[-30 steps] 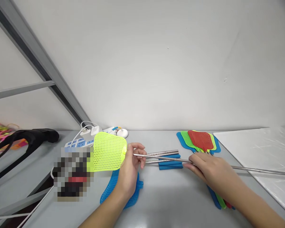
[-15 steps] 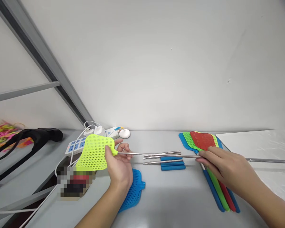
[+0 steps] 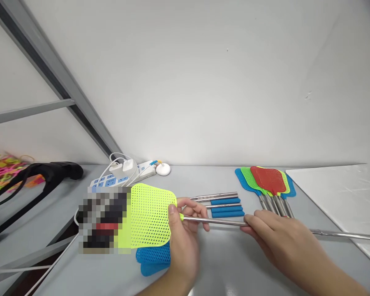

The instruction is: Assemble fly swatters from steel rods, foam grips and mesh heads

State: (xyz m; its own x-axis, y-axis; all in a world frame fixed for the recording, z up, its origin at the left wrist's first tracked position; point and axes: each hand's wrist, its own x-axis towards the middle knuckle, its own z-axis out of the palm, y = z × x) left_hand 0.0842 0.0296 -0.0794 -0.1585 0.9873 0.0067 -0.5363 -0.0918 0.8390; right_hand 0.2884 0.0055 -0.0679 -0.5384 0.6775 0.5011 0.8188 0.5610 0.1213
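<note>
A yellow-green fly swatter [image 3: 151, 216] with a long metal rod lies across both hands. My left hand [image 3: 185, 238] is closed round the base of its perforated head, the thumb pressed on the corner. My right hand [image 3: 280, 234] grips the rod further right, and the rod runs out past it to the right edge. Under the left hand lie blue swatter heads [image 3: 154, 257], partly hidden. Behind the rod are several metal rods with blue handles [image 3: 226, 212]. A fanned pile of swatters with a red head [image 3: 268, 179] on top rests beyond my right hand, which hides their handles.
White power strips [image 3: 111, 180] with plugs and cables stand at the back left, beside a round white device [image 3: 163, 169]. A white sheet [image 3: 336, 193] covers the right side. A black curved frame [image 3: 43, 176] and grey metal bars are at left. One patch is pixelated.
The swatter has moved lower and to the right in view, with both hands still on it. My right hand has come off the swatter pile, showing more of their rods.
</note>
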